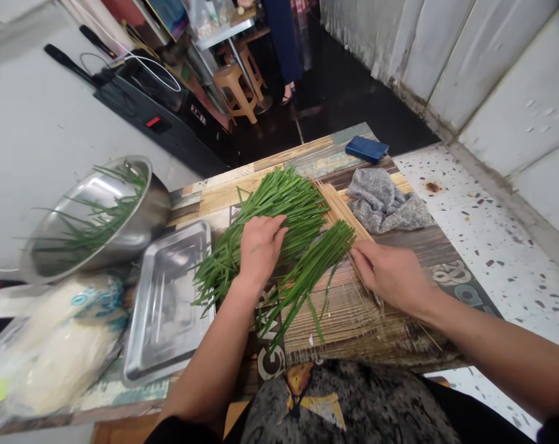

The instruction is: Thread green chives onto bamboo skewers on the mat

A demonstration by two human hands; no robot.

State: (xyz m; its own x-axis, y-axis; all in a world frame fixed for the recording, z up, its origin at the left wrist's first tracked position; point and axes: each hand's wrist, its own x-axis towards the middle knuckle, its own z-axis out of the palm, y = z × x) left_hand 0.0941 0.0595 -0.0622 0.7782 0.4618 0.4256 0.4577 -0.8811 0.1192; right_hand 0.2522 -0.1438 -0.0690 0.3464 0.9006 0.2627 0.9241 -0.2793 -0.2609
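A thick heap of green garlic chives lies across the middle of the wood-patterned table. My left hand rests on its near side, fingers loosely bent, with a gap between the visible fingertips. To the right, a smaller, neatly lined-up bundle of chives lies slanted. Thin bamboo skewers are spread beside the heap, running up from under my right hand. The fingers of that hand are pinched together at the skewers' edge, just right of the small bundle; its fingertips are partly hidden.
At left stand a metal tray, a steel bowl with more chives, and a plastic bag of pale contents. A grey cloth and a blue box lie at right. Beyond are stools and a person's legs.
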